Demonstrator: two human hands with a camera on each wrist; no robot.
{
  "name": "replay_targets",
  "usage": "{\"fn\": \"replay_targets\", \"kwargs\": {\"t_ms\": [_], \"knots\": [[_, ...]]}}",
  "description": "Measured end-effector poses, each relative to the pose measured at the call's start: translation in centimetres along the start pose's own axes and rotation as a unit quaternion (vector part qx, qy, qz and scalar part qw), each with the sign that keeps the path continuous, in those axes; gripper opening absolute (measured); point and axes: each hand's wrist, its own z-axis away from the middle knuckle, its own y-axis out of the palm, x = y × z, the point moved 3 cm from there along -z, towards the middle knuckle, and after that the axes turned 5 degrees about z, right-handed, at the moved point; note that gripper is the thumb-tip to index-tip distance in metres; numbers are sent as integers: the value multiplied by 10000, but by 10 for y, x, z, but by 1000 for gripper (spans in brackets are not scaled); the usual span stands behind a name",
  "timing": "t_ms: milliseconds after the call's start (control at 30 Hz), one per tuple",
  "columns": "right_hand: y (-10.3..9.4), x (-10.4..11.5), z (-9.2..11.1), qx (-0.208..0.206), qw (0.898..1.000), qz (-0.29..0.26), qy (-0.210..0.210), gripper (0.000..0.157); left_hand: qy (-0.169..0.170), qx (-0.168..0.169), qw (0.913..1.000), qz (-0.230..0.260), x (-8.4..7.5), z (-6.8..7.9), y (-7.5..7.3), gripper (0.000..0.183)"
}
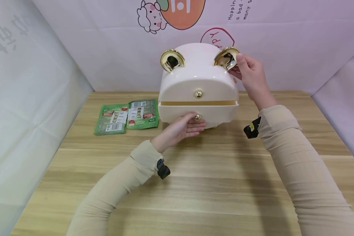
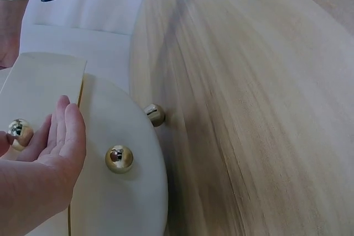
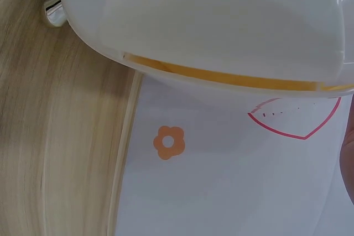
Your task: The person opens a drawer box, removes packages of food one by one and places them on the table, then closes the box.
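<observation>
Green packets [image 1: 143,113] lie beside the white box [image 1: 199,73]; cloth [image 1: 121,59] behind.

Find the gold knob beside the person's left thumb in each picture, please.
Head: the gold knob is near the middle, beside the thumb of the left hand.
Left wrist: at the far left edge, a little below mid-height; the second knob is a different one.
Right wrist: not in it.
Shared landmark: the wooden tabletop, visible in all three.

Two flat green packets [image 1: 111,120] and one rounded white drawer box [image 1: 199,84] show. Three ball-shaped gold knobs [image 1: 198,94] and two gold ears [image 1: 172,61] appear.
</observation>
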Motion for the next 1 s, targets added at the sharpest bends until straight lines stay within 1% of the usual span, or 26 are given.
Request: {"fn": "replay_targets", "kwargs": {"t_ms": [133,300,467,633,733,900,1000], "knots": [[0,-1,0,-16,10000,-36,11,48,5,-154,9999,38,-1,-2,-1,47],[1,-1,0,-19,10000,62,8,50,84,-249,9996,143,-2,-4,-4,48],[1,-1,0,-23,10000,90,-9,49,200,-232,9995,118,-5,-7,-9,48],[0,-1,0,-59,10000,48,-33,46,210,-190,9995,153,-6,-8,-11,47],[1,-1,0,-79,9999,61,-32,45,158,-75,9997,165,-5,-8,-12,47],[1,-1,0,-91,9999,48,2,45,-25,403,9991,138,-3,-7,-18,47],[1,-2,0,-99,9999,26,-2,44,-193,549,9983,41,0,-8,-24,46]]}}
